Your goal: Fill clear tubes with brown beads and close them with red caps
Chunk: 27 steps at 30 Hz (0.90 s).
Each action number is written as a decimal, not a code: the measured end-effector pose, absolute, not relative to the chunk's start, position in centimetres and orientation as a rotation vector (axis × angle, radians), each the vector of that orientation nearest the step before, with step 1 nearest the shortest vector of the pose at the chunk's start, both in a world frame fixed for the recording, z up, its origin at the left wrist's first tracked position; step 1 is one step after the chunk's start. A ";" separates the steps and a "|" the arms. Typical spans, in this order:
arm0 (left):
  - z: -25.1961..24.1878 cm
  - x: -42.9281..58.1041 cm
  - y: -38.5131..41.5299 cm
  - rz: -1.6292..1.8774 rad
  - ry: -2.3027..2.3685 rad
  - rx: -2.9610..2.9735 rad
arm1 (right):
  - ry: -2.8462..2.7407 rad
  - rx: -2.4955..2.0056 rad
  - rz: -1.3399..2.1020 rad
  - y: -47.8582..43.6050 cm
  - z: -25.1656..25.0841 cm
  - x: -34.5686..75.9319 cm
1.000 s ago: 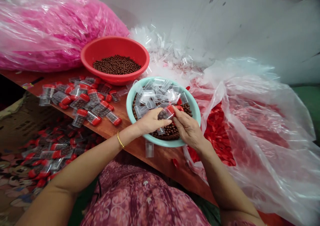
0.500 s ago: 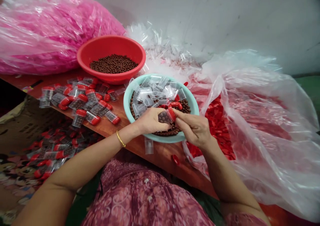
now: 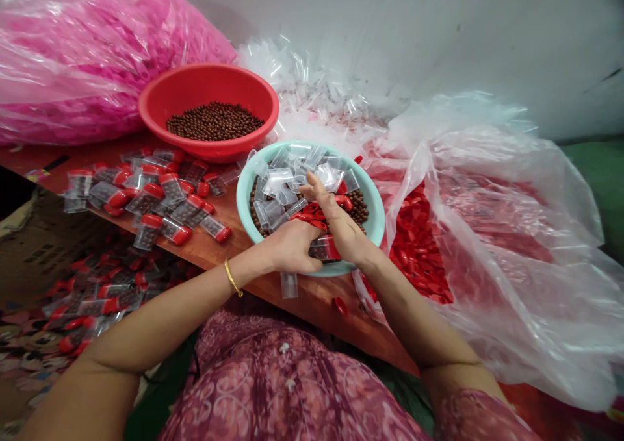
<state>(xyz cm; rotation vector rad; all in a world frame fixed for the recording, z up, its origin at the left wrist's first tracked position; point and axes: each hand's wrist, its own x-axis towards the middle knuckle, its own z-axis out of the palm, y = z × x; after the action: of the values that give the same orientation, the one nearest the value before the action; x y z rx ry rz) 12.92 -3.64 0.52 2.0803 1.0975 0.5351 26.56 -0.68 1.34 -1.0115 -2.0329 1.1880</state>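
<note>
My left hand (image 3: 292, 246) is closed around a small clear plastic container (image 3: 320, 249) that has a red cap and brown balls inside. Against its capped end rests the palm side of my right hand (image 3: 344, 228), fingers stretched out and pointing away from me. Both hands are low over the near side of a light blue basin (image 3: 376, 214). In this basin lie brown balls (image 3: 359, 208), empty clear containers (image 3: 280, 184) and several red caps (image 3: 312, 212) just beyond my left hand. My right fingers partly cover the basin's contents.
Filled containers (image 3: 170, 197) are heaped left on the table (image 3: 214, 252), with more in a cardboard box (image 3: 34, 252) below. Behind stands a red basin (image 3: 146, 113) of brown balls. Pink pieces fill a plastic bag (image 3: 97, 58); loose red caps (image 3: 419, 246) lie in an open bag (image 3: 511, 233) at right.
My right hand has gone from pinching at the red cap to lying outstretched against it. The container in my left hand has tilted and moved slightly lower.
</note>
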 end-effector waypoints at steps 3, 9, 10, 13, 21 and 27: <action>0.6 13.2 -3.8 0.542 1.178 2.116 | -2.099 -0.986 1.148 -0.4 1.7 26.2; 0.6 12.7 -4.7 0.916 1.319 1.931 | -1.742 -0.992 1.367 1.1 2.6 26.8; 0.6 11.7 -5.0 1.000 1.365 1.877 | -1.751 -1.042 1.271 1.5 2.5 27.7; 0.7 6.3 -6.5 1.095 1.699 1.752 | -2.021 -1.271 0.905 2.1 2.0 31.1; 2.8 -3.6 -9.2 0.142 2.649 1.889 | -3.026 -1.619 0.017 1.8 1.0 32.4; 4.3 5.0 -6.7 0.248 1.843 2.554 | -3.105 -1.659 0.042 2.5 0.3 30.9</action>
<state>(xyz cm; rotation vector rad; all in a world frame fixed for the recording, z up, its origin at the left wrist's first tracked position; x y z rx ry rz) 5.04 -6.67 4.35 2.5535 1.8430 0.2476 30.91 2.49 0.33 -1.6590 -3.1054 0.0423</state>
